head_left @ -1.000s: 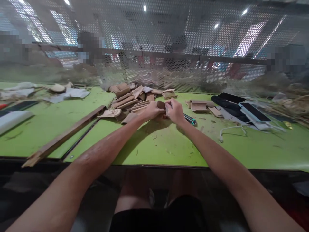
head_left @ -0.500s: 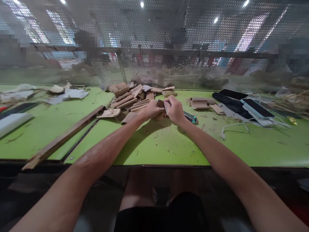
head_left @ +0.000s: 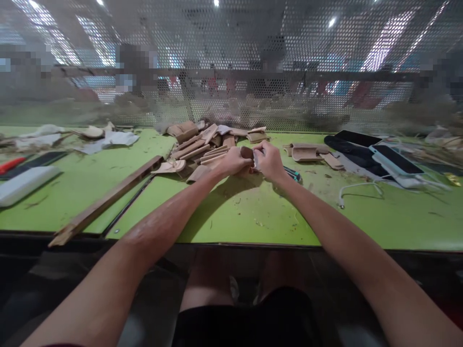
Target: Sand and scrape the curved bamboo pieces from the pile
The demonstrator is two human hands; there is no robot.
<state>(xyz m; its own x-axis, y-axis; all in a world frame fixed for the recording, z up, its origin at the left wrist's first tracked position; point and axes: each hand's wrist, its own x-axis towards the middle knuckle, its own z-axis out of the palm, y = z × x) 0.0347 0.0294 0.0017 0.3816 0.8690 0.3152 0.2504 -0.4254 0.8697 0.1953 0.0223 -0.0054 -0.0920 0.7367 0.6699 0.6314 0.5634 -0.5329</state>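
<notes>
My left hand [head_left: 231,161] is closed around a curved brown bark-like piece [head_left: 247,153], whose rounded end shows past the fingers. Close against it, my right hand [head_left: 270,161] has its fingers pinched at the near side of that piece. Something pale shows at those fingertips, too small to name. By the right wrist lies a black and teal utility knife [head_left: 292,173], partly hidden by the hand. Just behind and left of my hands is a heap of similar flat and curved brown pieces [head_left: 193,147].
A long wooden strip [head_left: 108,200] slants to the table's front edge. Curved pieces [head_left: 307,153] lie on the right, before phones [head_left: 396,159] and a white cable [head_left: 342,195]. A white block [head_left: 27,185] lies at left. Perforated metal screen [head_left: 231,96] borders the green table [head_left: 238,226].
The whole view has shifted slightly, so the table's things appear farther right. My right fingers have shifted a little at the brown piece, and a pale bit now shows there.
</notes>
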